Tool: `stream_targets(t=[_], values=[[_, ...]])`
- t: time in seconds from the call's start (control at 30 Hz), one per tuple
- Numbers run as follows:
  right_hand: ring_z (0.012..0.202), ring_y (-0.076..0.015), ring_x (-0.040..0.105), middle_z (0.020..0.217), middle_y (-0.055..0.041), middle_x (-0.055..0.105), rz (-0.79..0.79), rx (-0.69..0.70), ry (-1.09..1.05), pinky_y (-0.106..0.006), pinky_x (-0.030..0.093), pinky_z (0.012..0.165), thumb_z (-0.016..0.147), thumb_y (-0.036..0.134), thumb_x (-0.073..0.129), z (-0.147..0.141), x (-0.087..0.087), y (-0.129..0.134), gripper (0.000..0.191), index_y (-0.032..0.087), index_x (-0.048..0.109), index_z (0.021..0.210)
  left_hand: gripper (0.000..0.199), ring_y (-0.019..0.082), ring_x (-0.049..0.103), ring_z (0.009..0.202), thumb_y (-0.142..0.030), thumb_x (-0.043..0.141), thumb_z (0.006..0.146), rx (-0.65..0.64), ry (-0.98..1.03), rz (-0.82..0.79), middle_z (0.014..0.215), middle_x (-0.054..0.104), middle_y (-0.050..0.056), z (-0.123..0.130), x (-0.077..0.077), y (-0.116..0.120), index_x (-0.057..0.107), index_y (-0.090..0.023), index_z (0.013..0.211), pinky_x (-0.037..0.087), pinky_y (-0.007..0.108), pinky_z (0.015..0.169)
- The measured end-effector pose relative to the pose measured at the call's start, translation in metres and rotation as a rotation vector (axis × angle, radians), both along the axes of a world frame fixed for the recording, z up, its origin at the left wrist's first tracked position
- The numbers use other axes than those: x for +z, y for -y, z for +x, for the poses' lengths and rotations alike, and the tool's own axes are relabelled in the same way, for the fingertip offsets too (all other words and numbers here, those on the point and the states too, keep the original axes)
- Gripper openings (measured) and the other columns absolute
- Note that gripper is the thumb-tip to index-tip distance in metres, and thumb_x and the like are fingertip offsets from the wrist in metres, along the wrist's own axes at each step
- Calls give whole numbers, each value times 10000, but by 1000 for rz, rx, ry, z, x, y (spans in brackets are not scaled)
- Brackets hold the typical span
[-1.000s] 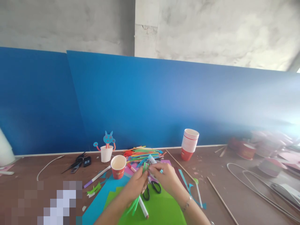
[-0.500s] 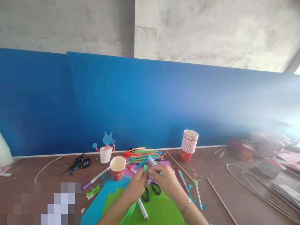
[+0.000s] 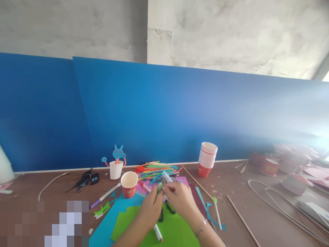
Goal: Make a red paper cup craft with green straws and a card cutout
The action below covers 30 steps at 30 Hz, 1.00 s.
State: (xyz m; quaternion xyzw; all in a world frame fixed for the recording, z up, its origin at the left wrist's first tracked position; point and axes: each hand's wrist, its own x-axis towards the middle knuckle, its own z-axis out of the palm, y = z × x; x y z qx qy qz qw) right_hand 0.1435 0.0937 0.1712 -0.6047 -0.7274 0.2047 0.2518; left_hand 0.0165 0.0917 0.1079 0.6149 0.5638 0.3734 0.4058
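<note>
My left hand is closed on a small green piece, seemingly paper, that peeks out above its fingertips. My right hand pinches at the same green piece, and the fingertips of both hands meet there. Fingers cover most of the piece. Under the hands, black-handled scissors lie partly hidden on a green paper sheet. A white marker lies beside my left wrist. Just beyond my fingers is a glue stick with a light blue end.
A red paper cup stands left of my hands, near a white cup with a blue paper figure. Colourful strips are heaped behind. Stacked cups, wooden sticks and a cable are to the right.
Both hands have drawn closer together, and the left has turned, covering more of the green piece and scissors. Green strands by the left forearm are now out of sight.
</note>
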Motion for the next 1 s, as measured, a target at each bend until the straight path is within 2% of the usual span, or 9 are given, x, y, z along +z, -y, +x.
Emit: stream_targets(t=[0.13, 0.33, 0.57, 0.73, 0.83, 0.9, 1.0], values=[[564, -136, 451, 535, 22, 561, 7, 2, -1, -239, 287, 590, 828, 297, 454, 0, 0, 0, 327, 206, 565, 534, 342, 210, 558, 815, -382, 296, 900, 6, -31, 49, 881, 648, 82, 1, -3, -2, 551, -174, 995, 401, 303, 734], [565, -133, 446, 531, 27, 552, 43, 0, 27, -246, 290, 611, 822, 298, 449, 1, -2, -2, 327, 203, 549, 526, 352, 206, 550, 762, -385, 251, 924, -8, -34, 95, 821, 624, 74, 1, -6, -1, 536, -180, 951, 395, 302, 688], [537, -122, 408, 493, 39, 495, 38, -2, 8, -239, 277, 584, 803, 290, 455, 2, 0, -2, 314, 201, 561, 521, 104, 177, 532, 696, -261, 344, 883, -10, -42, 135, 777, 584, 19, -2, 1, 2, 433, -218, 916, 378, 271, 641], [525, -121, 402, 480, 39, 455, -55, 81, -123, -225, 285, 534, 804, 314, 466, 8, 0, -4, 332, 189, 547, 507, 238, 222, 559, 790, -376, 301, 912, 23, -43, 128, 832, 605, 65, -6, -9, -6, 457, -209, 977, 394, 313, 715], [515, -120, 420, 489, 31, 474, -95, 132, -219, -220, 305, 513, 824, 357, 455, 12, -2, -7, 364, 181, 574, 528, 296, 209, 523, 753, -430, 294, 910, 67, -38, 98, 772, 559, 51, -9, -13, -12, 477, -199, 886, 394, 321, 709], [531, -125, 443, 506, 24, 507, -62, 107, -188, -220, 314, 519, 828, 375, 459, 13, -2, -8, 374, 179, 598, 541, 345, 187, 500, 727, -481, 305, 908, 52, 27, 82, 738, 531, 28, -8, -14, -14, 484, -199, 820, 399, 313, 694], [561, -130, 475, 530, 22, 556, -9, 44, -84, -215, 327, 546, 825, 357, 467, 9, -1, -6, 352, 188, 639, 568, 397, 173, 507, 748, -562, 363, 886, 7, 152, 41, 720, 532, 5, -6, -13, -13, 519, -200, 835, 415, 298, 708]])
